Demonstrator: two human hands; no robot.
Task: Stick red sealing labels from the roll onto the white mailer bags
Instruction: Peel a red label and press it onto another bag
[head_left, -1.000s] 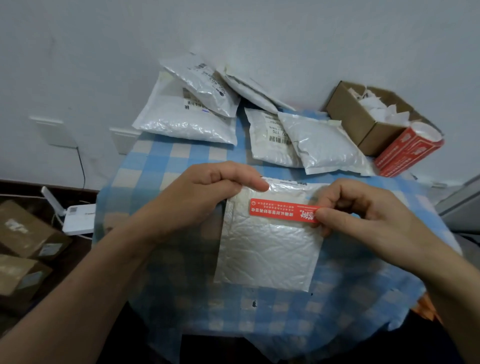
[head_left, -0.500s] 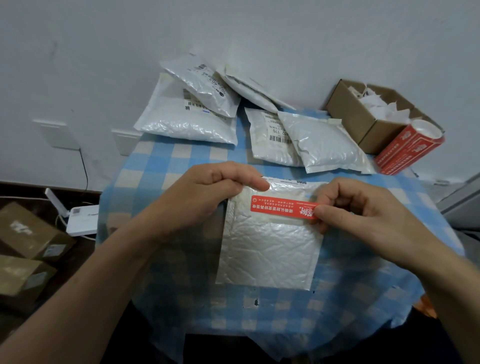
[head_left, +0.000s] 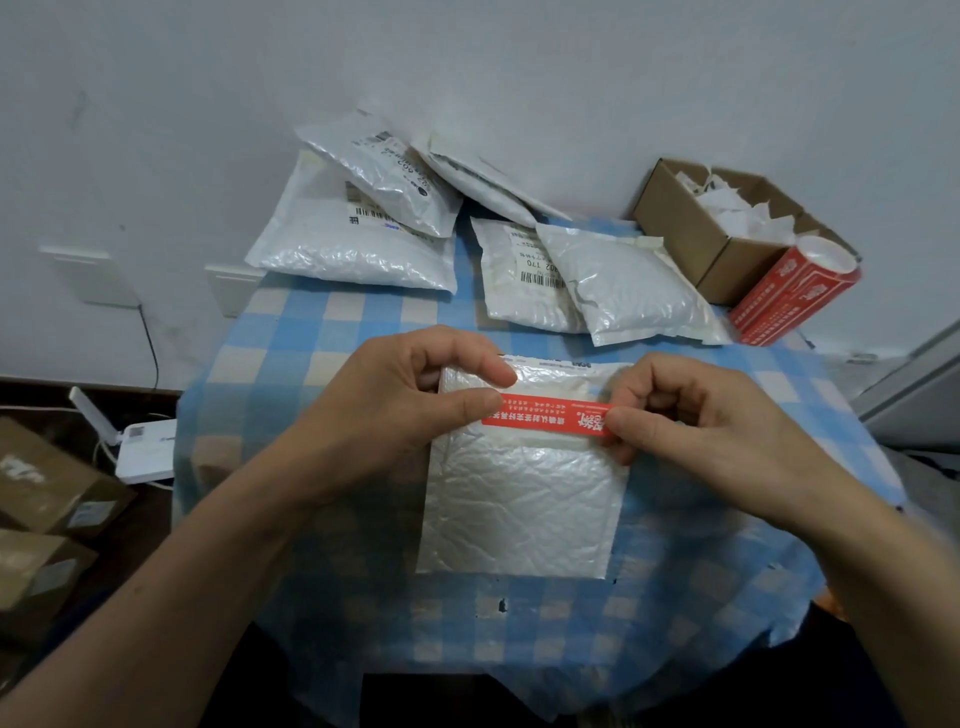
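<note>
Holding a red label (head_left: 545, 415) stretched across the upper part of a white mailer bag (head_left: 519, 509), I have one end in each hand. My left hand (head_left: 379, 421) is curled, the thumb lying on the label's left end and the forefinger bent just above it over the bag's top strip; I cannot see whether a finger is under the label there. My right hand (head_left: 696, 426) is curled too and pinches the right end between thumb and fingers. The label runs almost level, its right end a little lower, with its white print upside down to me. I cannot tell whether it is already touching the bag's surface or is just above it. The bag lies flat in the middle of the tabletop (head_left: 322, 332), which is covered in a blue-and-white checked cloth. At the back, against the wall, other mailer bags (head_left: 353, 260) are heaped, some overlapping and several showing barcoded stickers. In the far right corner stands an open cardboard box (head_left: 727, 260) with white paper scraps (head_left: 737, 208) in it, and the roll of red labels (head_left: 789, 296) lies on its side against it. Down on the floor to my left are a white router (head_left: 145, 447) and brown boxes (head_left: 52, 483).
</note>
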